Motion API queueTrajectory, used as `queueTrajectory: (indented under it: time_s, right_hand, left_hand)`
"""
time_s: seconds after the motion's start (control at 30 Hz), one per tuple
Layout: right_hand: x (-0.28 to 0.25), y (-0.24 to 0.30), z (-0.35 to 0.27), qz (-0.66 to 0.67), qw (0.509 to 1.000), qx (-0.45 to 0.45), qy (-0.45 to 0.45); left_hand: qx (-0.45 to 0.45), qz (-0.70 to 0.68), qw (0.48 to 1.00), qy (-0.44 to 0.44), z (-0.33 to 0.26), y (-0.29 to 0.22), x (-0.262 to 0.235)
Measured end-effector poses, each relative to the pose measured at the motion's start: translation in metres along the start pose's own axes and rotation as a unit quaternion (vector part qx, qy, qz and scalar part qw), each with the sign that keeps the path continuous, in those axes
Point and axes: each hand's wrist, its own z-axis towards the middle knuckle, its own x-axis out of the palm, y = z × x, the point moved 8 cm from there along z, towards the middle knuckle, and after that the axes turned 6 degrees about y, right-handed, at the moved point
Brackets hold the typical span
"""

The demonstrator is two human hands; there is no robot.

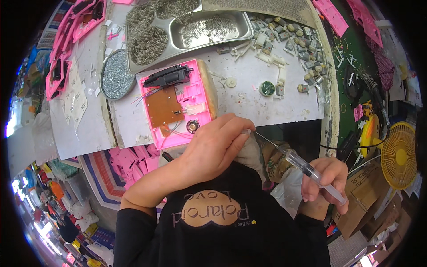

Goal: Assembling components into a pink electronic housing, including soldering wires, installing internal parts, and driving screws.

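My right hand (pixel 327 180) is wrapped round a clear syringe (pixel 300 162), whose long thin needle points up and left. The needle's tip reaches the fingers of my left hand (pixel 218 144). Those fingers are closed in a pinch on a small translucent white piece (pixel 246 131), too small to name. Just beyond my left hand lies an open pink plastic casing (pixel 200 89) with a brown circuit board (pixel 163 109), a black mechanism (pixel 168 76), loose wires and a small round speaker (pixel 192 126) in it.
Beyond the casing stands a metal tray (pixel 247 32) of small metal parts. A round dish (pixel 116 75) of screws is left of it. Several small motors (pixel 307 44) and a green round container (pixel 267 88) lie to the right. A yellow fan (pixel 399 155) stands far right.
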Motion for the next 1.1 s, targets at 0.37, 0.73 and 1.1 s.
queueTrajectory:
  time_s: [0.37, 0.73, 1.1]
  right_hand:
    - [0.03, -0.004, -0.005, -0.072, 0.996, 0.011, -0.05]
    - [0.045, -0.006, 0.0, -0.126, 0.992, 0.009, 0.004]
    - [0.046, -0.02, 0.008, -0.164, 0.982, 0.06, 0.065]
  left_hand:
    - [-0.047, -0.38, 0.923, -0.033, -0.017, 0.016, 0.002]
    - [-0.114, -0.74, 0.663, -0.004, -0.027, 0.022, 0.031]
    - [-0.123, -0.702, 0.702, 0.02, -0.028, 0.015, 0.037]
